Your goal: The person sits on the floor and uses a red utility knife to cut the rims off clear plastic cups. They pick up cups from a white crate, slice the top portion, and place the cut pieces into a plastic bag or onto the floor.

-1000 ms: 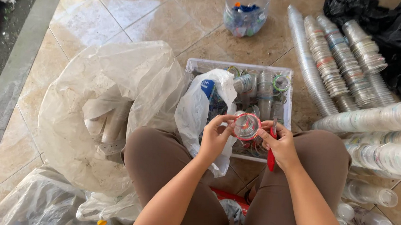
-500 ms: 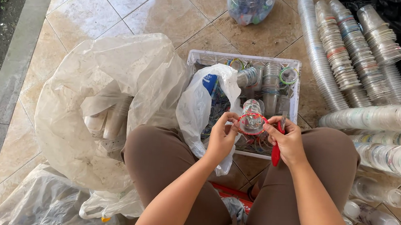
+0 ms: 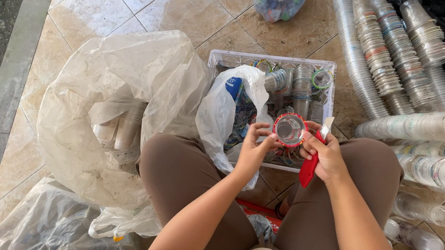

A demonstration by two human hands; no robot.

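With the left hand (image 3: 254, 151) pinching the small clear plastic cup with a red rim band (image 3: 289, 129) above the white plastic crate (image 3: 222, 57) and the right hand (image 3: 325, 155) closed round a red-handled utility knife (image 3: 314, 160), a slipping blade could nick the nearby fingers.

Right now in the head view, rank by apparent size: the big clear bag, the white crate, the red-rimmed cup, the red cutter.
1. big clear bag
2. white crate
3. red-rimmed cup and red cutter: look alike, both partly covered by hands, so unranked.
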